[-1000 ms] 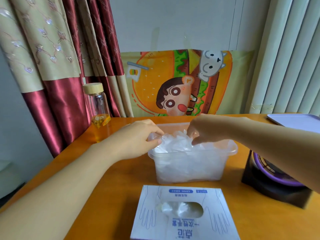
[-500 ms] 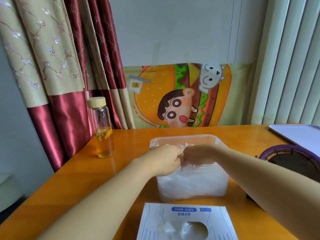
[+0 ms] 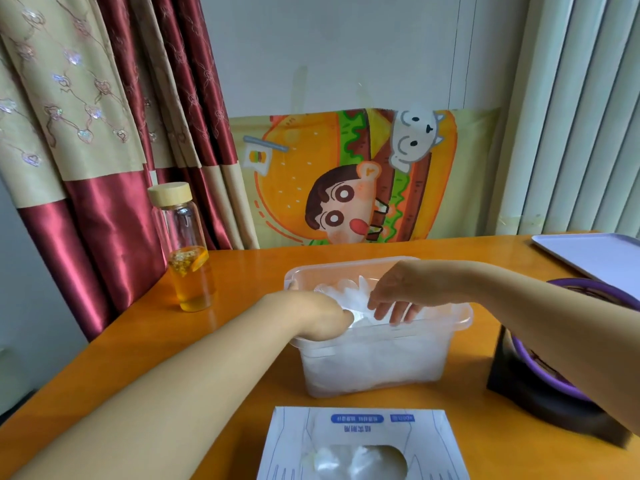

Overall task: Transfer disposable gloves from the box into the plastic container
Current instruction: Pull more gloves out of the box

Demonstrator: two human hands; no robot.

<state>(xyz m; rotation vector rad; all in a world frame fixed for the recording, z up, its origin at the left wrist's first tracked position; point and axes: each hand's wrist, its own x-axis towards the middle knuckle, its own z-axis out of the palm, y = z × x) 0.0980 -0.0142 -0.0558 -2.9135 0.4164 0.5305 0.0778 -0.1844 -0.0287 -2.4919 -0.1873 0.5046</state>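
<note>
A clear plastic container (image 3: 462,322) stands mid-table, filled with crumpled translucent disposable gloves (image 3: 346,292). My left hand (image 3: 320,318) is curled into a fist and pressed down on the gloves at the container's left end; its fingertips are hidden. Over the middle of the container my right hand (image 3: 398,294) is lifted, with its fingers spread and their tips just touching the top glove. The white glove box (image 3: 363,424) lies at the near edge, and more gloves (image 3: 356,462) show through its oval opening.
A glass bottle (image 3: 188,268) with a wooden lid and yellow liquid stands left of the container. A purple-rimmed round object on a black base (image 3: 519,386) sits close to the right. A pale tray (image 3: 595,252) lies far right. Curtains hang behind the table's left edge.
Both hands were fists pressed together on the gloves. Now my right hand has lifted and spread its fingers, while my left stays pressed into the container's left end.
</note>
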